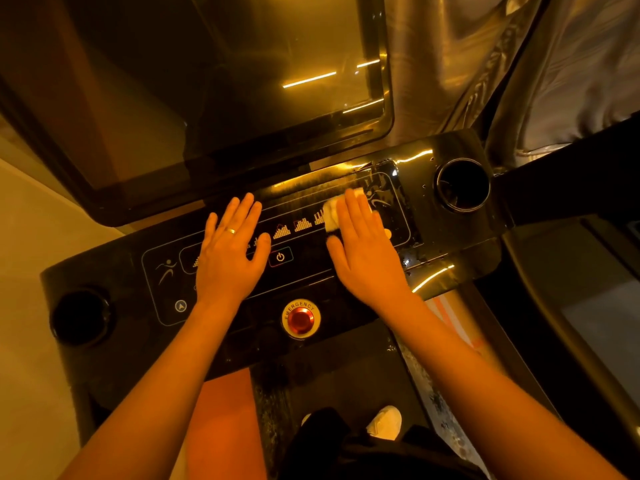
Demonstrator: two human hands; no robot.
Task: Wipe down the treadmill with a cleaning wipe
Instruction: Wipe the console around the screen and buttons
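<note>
wipe (pixel 330 216) under right hand (pixel 367 258) (left hand (pixel 230 261) flat).

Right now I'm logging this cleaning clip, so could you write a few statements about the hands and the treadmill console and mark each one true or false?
1. The right hand presses a white wipe onto the console with straight fingers. True.
2. The left hand holds a spray bottle. False: it lies flat on the console and holds nothing.
3. The red emergency button sits nearer the person than both hands. True.
4. The big screen shows a running workout. False: it is dark, with only light reflections on it.
5. The left hand wears a ring. True.
</note>
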